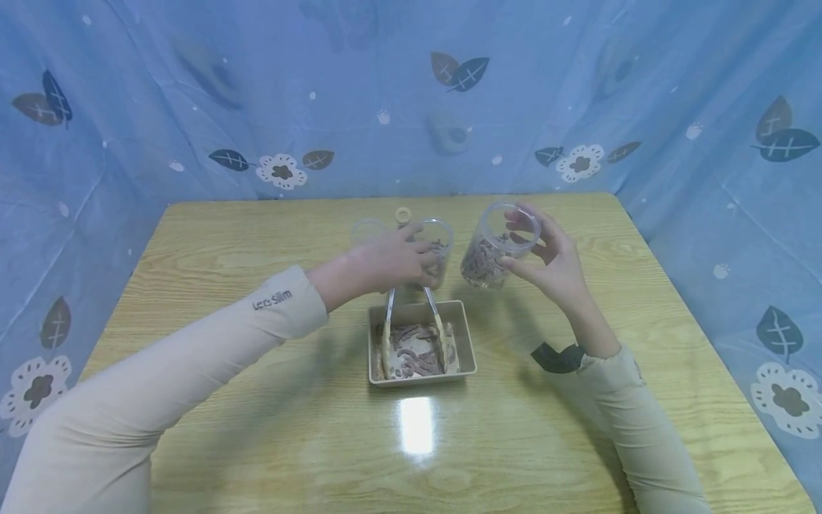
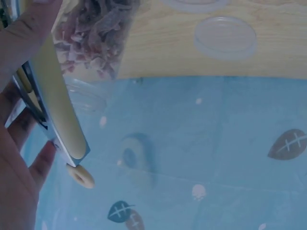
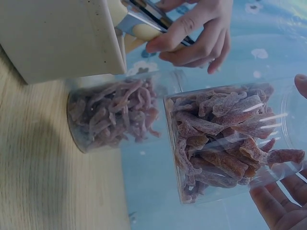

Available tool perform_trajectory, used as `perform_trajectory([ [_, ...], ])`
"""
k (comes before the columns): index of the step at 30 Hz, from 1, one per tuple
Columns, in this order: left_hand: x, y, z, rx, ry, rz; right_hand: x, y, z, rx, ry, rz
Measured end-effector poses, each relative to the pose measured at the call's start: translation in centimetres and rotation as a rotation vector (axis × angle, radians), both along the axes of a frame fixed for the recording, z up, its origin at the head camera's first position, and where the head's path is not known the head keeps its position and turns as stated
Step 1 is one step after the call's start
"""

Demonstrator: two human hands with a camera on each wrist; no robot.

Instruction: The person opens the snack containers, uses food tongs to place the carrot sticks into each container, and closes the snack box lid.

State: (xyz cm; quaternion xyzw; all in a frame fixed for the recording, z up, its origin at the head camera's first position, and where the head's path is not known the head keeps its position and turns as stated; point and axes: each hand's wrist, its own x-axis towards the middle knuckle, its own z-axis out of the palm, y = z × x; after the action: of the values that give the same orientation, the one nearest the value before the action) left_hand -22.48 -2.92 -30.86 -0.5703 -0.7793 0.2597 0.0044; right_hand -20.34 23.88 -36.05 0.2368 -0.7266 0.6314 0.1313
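Note:
My left hand (image 1: 397,258) grips a pair of tongs (image 1: 439,323) by the upper part, cream handles showing in the left wrist view. The tongs' spread tips reach down into a beige rectangular tray (image 1: 424,383) with some brownish dried strips (image 1: 417,357) inside. My right hand (image 1: 557,265) holds a clear, lidless jar (image 3: 220,139) by its side near the rim. It leans slightly and is partly filled with dried strips. A second clear jar (image 3: 115,112) of similar strips stands behind the tray, partly hidden by the left hand in the head view.
Clear round lids (image 2: 225,39) lie on the wooden table (image 1: 257,442) toward the back left. A blue patterned curtain (image 1: 385,107) hangs along the table's back and sides. A dark band (image 1: 557,358) sits at my right wrist.

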Motion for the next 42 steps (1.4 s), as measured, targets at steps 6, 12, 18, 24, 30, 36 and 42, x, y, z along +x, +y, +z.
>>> perform_trajectory([
  [6,-0.3,-0.6,-0.2,0.028,-0.041,-0.016,0.0,0.0,0.1,0.008,-0.001,-0.005],
  [12,-0.5,-1.2,-0.4,0.021,-0.051,-0.004,0.1,-0.1,0.2,0.009,-0.011,-0.008],
  [18,-0.7,-1.8,-0.6,0.057,-0.079,0.002,0.1,-0.2,0.1,0.014,-0.001,-0.007],
  [24,-0.7,-2.2,-0.9,0.117,-0.094,-0.032,0.0,0.0,0.1,0.042,0.016,-0.013],
  [30,-0.7,-2.8,-1.1,0.175,-0.178,0.011,0.0,0.1,-0.1,0.058,0.038,-0.004],
  [36,-0.7,-4.0,-1.7,0.245,-0.192,0.01,0.2,0.3,0.0,0.059,0.064,0.046],
  [42,-0.5,-5.6,-1.7,0.348,-0.148,-0.021,0.2,0.6,0.0,0.108,0.094,0.094],
])
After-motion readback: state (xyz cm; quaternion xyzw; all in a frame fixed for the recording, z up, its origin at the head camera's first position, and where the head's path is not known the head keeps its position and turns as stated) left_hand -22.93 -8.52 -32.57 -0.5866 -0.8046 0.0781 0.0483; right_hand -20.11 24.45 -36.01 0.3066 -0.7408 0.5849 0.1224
